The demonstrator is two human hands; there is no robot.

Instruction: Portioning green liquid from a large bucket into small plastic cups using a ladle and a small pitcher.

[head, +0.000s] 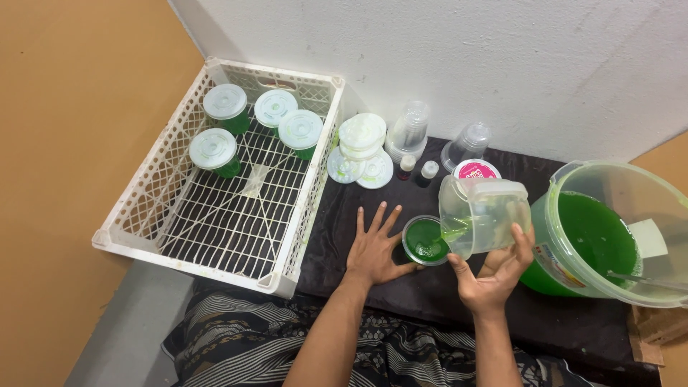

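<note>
At nine o'clock I see a white crate (143, 215) holding four lidded cups of green liquid (226, 109) at its far end. Just right of it, at twelve o'clock, lie loose lids (362, 136), stacked clear cups (410, 129) and two small bottles (418, 170). My left hand (374, 247) lies flat on the dark cloth (430, 294), fingers spread wide, thumb touching the small cup (424, 241) of green liquid at centre. My right hand (498, 272) grips a clear jug (484, 215), tilted with its spout over that cup. At three o'clock stands a big bucket (609, 236) of green liquid.
</note>
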